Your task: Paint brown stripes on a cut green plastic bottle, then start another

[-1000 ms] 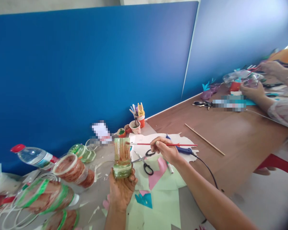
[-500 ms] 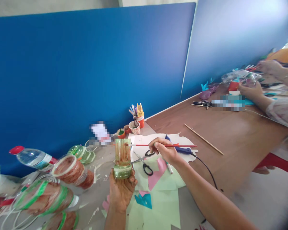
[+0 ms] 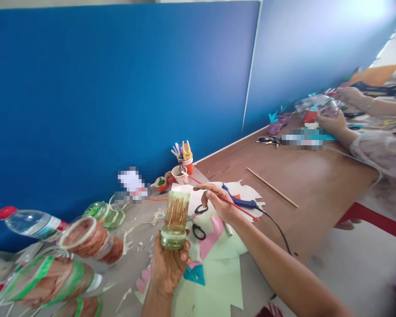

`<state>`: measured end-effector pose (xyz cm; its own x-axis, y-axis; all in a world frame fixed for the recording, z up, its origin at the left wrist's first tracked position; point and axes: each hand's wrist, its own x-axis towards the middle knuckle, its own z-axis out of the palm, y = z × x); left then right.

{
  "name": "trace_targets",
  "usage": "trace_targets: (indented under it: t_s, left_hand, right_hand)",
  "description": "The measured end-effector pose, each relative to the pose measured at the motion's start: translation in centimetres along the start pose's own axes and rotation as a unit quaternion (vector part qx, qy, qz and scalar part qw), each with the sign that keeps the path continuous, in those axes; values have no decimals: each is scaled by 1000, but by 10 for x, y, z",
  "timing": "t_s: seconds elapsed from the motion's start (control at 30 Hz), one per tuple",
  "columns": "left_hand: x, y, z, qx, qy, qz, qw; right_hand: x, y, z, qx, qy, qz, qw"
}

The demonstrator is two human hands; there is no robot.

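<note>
My left hand is wrapped round the base of a clear, green-tinted cut plastic bottle, held upright with brown paint streaked down its side. Between the fingers of my right hand is a thin red paintbrush, its tip up at the paper cup by the blue panel; whether it touches the cup I cannot tell. Black-handled scissors lie behind the bottle on pale green paper, partly hidden by it. A blue glue gun rests beyond my right hand.
Brown-painted bottle pieces and a red-capped bottle crowd the left. Small paint pots stand near the blue panel. A wooden stick lies on the brown table. At far right, another person's hands hold a clear plastic piece.
The brush has left the bottle's side, its tip swinging up and away to the paper cup. My left hand still holds the bottle, now tilted slightly. The view has shifted a little right.
</note>
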<state>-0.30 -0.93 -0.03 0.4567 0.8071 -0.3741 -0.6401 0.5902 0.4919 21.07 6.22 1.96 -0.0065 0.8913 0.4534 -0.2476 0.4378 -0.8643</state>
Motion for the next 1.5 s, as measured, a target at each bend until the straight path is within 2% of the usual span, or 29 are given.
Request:
trace_targets:
  t_s: [0.17,0.27,0.37,0.5,0.67,0.8,0.93,1.03,1.2,1.37,1.5]
  left_hand:
    - [4,-6,-3,29,-31,-33,999]
    - [6,-8,-5,42,-16,-45,998]
    - [6,-8,-4,61,6,-44,997]
    - [6,-8,-5,77,44,23,996]
    - [7,-12,-2,141,59,110,982]
    - [8,-14,2,172,89,123,973]
    - [10,-11,0,118,108,155,975]
    - [12,-8,-2,73,132,208,966]
    - [14,-6,-1,15,156,257,954]
    - [12,-5,1,4,155,256,954]
    - [12,-5,1,11,149,249,957]
  right_hand:
    - [0,0,-1,-114,-38,-28,992]
    - [1,0,0,-132,-45,-31,990]
    - [1,2,0,-128,-44,-5,991]
    - [2,5,-1,-118,-32,26,992]
    - [3,4,0,-128,-17,55,990]
    - [3,4,1,-71,19,47,996]
    - [2,-1,-1,75,77,-1,994]
    - [0,-9,1,144,59,22,988]
    - [-6,-12,6,125,6,80,989]
    - [-7,-6,9,143,14,86,986]
    - [-8,0,9,135,-11,85,987]
